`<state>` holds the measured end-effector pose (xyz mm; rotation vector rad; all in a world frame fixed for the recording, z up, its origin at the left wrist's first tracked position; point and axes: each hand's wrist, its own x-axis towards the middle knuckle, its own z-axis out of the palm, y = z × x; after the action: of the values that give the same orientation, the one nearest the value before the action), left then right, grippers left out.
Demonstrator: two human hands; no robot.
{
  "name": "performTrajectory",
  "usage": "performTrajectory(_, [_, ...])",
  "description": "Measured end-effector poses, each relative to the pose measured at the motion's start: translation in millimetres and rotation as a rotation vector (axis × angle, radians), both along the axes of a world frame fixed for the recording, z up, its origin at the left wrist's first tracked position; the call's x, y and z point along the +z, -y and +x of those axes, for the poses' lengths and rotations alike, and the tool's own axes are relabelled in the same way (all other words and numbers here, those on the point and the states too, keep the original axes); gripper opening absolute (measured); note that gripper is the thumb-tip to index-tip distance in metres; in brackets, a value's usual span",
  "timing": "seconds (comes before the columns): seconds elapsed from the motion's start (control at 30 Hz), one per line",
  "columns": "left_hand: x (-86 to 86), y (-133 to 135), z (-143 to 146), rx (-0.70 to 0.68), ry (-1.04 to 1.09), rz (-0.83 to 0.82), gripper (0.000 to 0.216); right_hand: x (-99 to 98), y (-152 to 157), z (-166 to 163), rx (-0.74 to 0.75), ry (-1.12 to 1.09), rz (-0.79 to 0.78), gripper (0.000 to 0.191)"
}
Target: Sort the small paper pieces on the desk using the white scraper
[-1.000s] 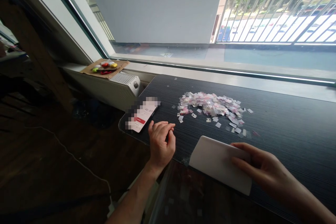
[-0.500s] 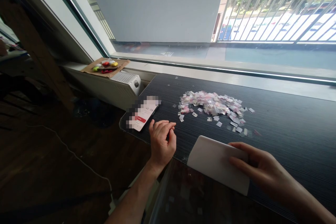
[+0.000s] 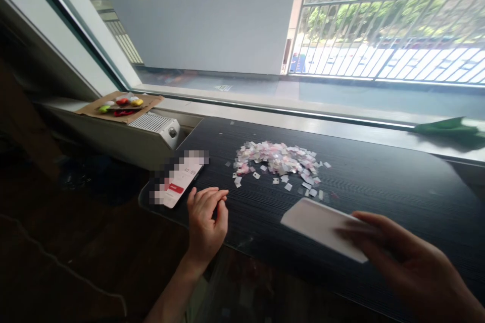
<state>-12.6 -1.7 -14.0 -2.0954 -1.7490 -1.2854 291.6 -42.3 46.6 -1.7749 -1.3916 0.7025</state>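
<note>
My right hand (image 3: 409, 257) grips a flat white card-like piece (image 3: 320, 224) by its right end, thumb on the near face. The piece is tilted above the front part of the dark table (image 3: 261, 222), and its exact kind is unclear. My left hand (image 3: 207, 219) is at the table's front edge, fingers bent and drawn together with the thumb close to them. Nothing shows between its fingertips. Beyond both hands lies a heap of small white and pinkish square pieces (image 3: 276, 156), several scattered around it. A phone (image 3: 178, 186) with a timer on its screen lies left of my left hand.
On the left sill, a cardboard sheet (image 3: 85, 108) carries small red, yellow, green and white items. A white radiator (image 3: 153, 123) adjoins the table. Behind the table runs a large window with its sill (image 3: 242, 117); a green object (image 3: 450, 128) sits at the right.
The white piece has been lifted and tipped flatter, moving right relative to the table. My left hand keeps its pose. The view has turned right, bringing the green object into sight.
</note>
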Motion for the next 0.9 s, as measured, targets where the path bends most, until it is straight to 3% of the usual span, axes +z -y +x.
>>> performTrajectory(0.1, [-2.9,-2.1,-4.8,-0.028,-0.034,0.036,0.019,6.5,-6.9,28.9,-0.237,0.225,0.152,0.03])
performTrajectory(0.17, [-4.4,-3.6,-7.2,-0.039,-0.052,0.048,0.019,7.6,-11.4,40.7,-0.279,0.301,0.205,0.028])
performTrajectory(0.4, [-5.5,-5.1,-10.1,-0.031,-0.111,0.066,0.018,0.9,-2.1,36.3,-0.129,0.241,0.282,0.02])
performTrajectory(0.6, [-6.5,-6.5,-12.1,-0.03,-0.109,0.072,0.017,5.8,0.0,38.1,-0.163,0.271,0.304,0.019])
performTrajectory(0.77, [-6.4,-6.1,-12.5,-0.032,-0.073,0.046,0.017,4.4,-8.5,31.5,-0.061,0.294,0.268,0.022])
performTrajectory(0.9, [-5.2,-5.2,-11.4,-0.03,-0.06,0.042,0.018,7.2,2.2,24.1,0.029,0.295,0.296,0.02])
